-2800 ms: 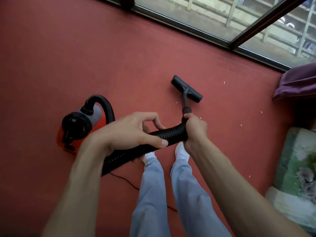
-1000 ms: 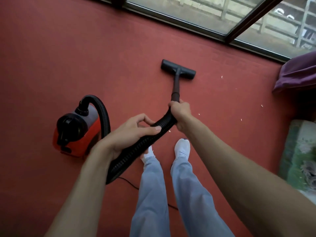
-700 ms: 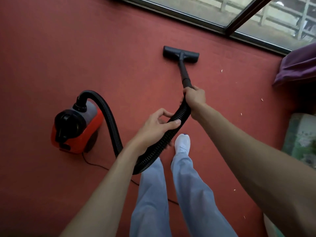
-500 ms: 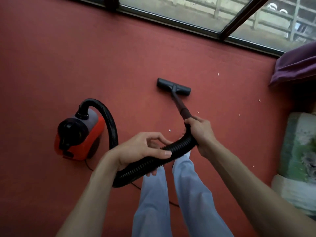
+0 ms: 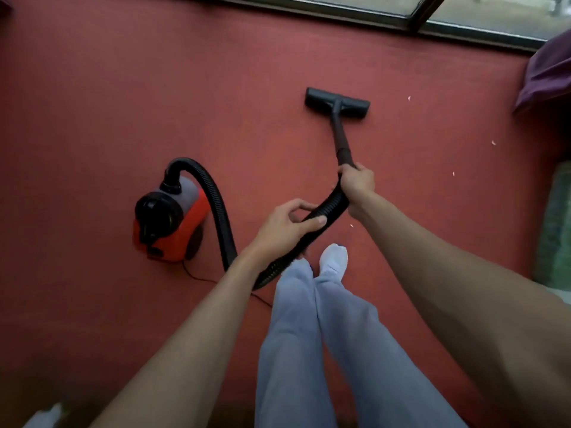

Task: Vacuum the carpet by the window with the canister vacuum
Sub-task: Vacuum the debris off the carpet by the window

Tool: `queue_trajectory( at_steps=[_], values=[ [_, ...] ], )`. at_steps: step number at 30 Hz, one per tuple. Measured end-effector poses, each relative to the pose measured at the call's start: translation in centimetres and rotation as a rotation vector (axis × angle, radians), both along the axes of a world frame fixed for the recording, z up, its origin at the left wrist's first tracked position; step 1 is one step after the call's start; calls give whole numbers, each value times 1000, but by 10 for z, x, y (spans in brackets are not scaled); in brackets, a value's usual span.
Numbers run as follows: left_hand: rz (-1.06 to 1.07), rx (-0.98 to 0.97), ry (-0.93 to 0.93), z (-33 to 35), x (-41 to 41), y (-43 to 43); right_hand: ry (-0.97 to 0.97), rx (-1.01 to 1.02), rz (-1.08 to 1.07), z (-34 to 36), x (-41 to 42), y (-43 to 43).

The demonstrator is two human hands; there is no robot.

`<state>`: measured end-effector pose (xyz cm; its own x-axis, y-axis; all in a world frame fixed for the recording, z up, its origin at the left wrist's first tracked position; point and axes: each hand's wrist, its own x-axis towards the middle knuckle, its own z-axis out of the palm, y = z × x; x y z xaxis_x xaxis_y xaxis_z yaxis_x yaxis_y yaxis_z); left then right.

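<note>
A red and black canister vacuum [image 5: 168, 222] stands on the red carpet [image 5: 92, 103] to my left. Its ribbed black hose [image 5: 216, 208] arches out of the top and loops across in front of me. My left hand [image 5: 285, 228] holds the hose between thumb and curled fingers. My right hand [image 5: 357, 182] grips the hose end where the dark wand [image 5: 340, 134] begins. The flat black floor nozzle [image 5: 336, 102] rests on the carpet, a short way from the window frame [image 5: 340, 12].
Small white scraps [image 5: 409, 98] lie on the carpet to the right of the nozzle. A purple cloth [image 5: 547, 72] hangs at the right edge, with a greenish patterned cushion [image 5: 556, 230] below it. A thin power cord [image 5: 200, 278] trails behind the canister. My legs and white sock [image 5: 333, 261] stand mid-frame.
The nozzle has swept back and forth; since half a second ago it has been pushed farther out toward the window, with my right arm stretched out. Both hands kept hold of the hose.
</note>
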<state>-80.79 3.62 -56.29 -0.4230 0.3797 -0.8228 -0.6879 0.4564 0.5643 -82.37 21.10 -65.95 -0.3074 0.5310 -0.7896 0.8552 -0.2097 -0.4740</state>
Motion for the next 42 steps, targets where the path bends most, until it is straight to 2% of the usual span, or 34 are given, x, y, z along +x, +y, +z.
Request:
queue_trajectory(
  at_steps=[4, 9, 17, 21, 25, 30, 35, 42],
  values=[
    [-6, 30, -32, 39, -6, 3, -20, -14, -51, 51, 1, 10],
    [-202, 44, -196, 82, -16, -26, -58, -114, -226, 96, 47, -14],
    [-398, -78, -303, 84, -37, -73, -204, -216, -389, 85, 75, -88],
    [-353, -80, -249, 69, -46, -75, -168, -161, -429, 44, 60, -95],
    [-339, -35, -176, 57, -51, -69, -142, -67, -539, 65, 29, -92],
    [-490, 62, -146, 72, -79, -73, -145, -55, -709, 106, 17, -106],
    [-647, 70, -84, 90, -81, -63, -165, -93, -861, 130, 35, -116],
    [-741, 67, -388, 91, -90, -89, -177, -161, -963, 144, 58, -148]
  ],
)
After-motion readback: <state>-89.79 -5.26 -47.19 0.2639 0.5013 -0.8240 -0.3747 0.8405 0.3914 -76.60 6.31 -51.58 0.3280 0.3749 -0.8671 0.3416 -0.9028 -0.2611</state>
